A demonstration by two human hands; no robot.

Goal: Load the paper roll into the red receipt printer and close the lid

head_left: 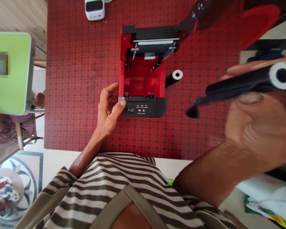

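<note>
A red and black desktop printer [143,79] stands on the table with its lid raised, and its red roll bay holds nothing. My left hand [107,109] grips its front left corner, thumb on the black control panel and fingers against the side. Held up at the right, well apart from the printer, is a paper roll [243,79] with a black outside and a white end around a dark core. My right hand [255,117] is closed around it, blurred by motion. A dark blurred strip [193,109] trails from the roll. A second black roll [177,75] lies beside the printer's right side.
The patterned red table [81,127] reaches close to my striped shirt. A small white device [94,9] sits at the far left. A red plastic chair [259,25] is at the back right. On the left are a green-topped table [11,89] and part of another person.
</note>
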